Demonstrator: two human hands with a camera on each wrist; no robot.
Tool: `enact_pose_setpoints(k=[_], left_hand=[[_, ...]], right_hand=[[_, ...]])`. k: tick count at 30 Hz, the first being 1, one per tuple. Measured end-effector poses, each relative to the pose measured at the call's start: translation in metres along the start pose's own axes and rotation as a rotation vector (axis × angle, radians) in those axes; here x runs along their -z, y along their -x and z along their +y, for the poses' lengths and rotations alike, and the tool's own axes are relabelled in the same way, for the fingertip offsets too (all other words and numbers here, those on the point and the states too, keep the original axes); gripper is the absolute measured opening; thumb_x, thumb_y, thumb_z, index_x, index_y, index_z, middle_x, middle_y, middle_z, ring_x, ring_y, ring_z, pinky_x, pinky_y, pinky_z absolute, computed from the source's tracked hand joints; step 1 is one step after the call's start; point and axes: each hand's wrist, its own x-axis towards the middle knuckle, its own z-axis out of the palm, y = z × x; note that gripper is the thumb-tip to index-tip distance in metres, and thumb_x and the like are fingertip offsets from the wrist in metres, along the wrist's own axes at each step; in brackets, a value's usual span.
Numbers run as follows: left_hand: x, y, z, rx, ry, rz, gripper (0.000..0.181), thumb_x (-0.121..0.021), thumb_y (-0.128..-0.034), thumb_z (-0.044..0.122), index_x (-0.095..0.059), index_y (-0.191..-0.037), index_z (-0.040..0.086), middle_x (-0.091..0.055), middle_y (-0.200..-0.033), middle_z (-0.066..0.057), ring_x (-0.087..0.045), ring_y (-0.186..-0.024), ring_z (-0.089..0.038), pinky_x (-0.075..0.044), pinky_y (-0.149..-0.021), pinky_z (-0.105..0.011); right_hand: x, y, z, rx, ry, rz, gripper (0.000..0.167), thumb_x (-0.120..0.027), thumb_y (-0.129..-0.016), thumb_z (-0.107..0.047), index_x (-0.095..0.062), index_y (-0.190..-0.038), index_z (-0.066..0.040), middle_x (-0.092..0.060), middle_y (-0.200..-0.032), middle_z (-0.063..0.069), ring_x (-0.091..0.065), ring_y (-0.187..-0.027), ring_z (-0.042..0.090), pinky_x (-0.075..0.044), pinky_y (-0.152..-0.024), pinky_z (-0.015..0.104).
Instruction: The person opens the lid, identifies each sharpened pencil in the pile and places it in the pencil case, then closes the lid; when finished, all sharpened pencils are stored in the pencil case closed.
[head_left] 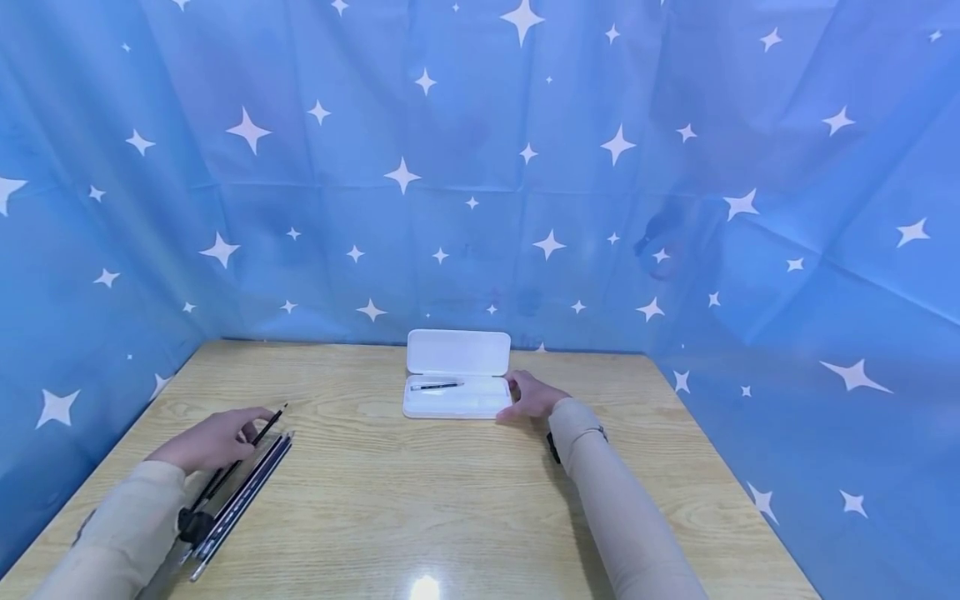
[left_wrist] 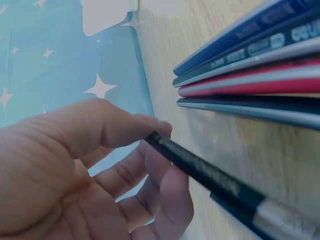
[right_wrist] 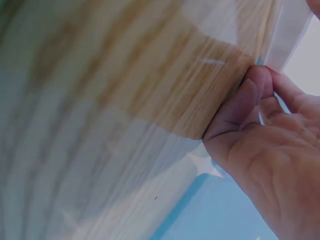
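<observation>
Beside loose pencils (left_wrist: 240, 86), left grip (head_left: 213, 439) pinches dark pencil (left_wrist: 200, 167).

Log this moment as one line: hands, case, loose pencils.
left hand: pinches dark pencil | right hand: holds white case's right end | lid: open, one pencil inside | loose pencils: on table

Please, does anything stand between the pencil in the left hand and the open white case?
Only some loose pencils, lying on the table just right of the held pencil. Beyond them, nothing visible blocks the way to the case; its lid is raised.
</observation>
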Motion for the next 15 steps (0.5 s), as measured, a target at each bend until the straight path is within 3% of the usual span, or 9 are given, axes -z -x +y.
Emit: enact_pose_setpoints(k=[8, 15], left_hand=[[0.0030, 0.0010, 0.0071, 0.048, 0.047, -0.009, 0.056, -0.060, -0.0927, -0.002, -0.042, -0.146, -0.009, -0.057, -0.092, -0.010, -0.052, -0.063, -0.021, -0.046, -0.054, -0.035], [0.0040, -0.0014, 0.0099, 0.037, 0.070, 0.008, 0.056, -0.059, -0.0951, -0.004, -0.040, -0.148, -0.008, -0.059, -0.095, -0.013, -0.052, -0.055, -0.019, -0.049, -0.051, -0.035]], right_hand=[[0.0019, -0.0004, -0.0008, -0.004, -0.001, -0.002, 0.064, -0.083, -0.087, -0.031, -0.047, -0.133, -0.005, -0.049, -0.116, 0.009, -0.047, -0.103, 0.023, -0.043, -0.089, 0.040], [0.0010, 0.0000, 0.0004, -0.016, -0.021, -0.013, 0.062, -0.083, -0.087, -0.029, -0.047, -0.131, -0.005, -0.048, -0.114, 0.010, -0.045, -0.102, 0.023, -0.041, -0.087, 0.040]])
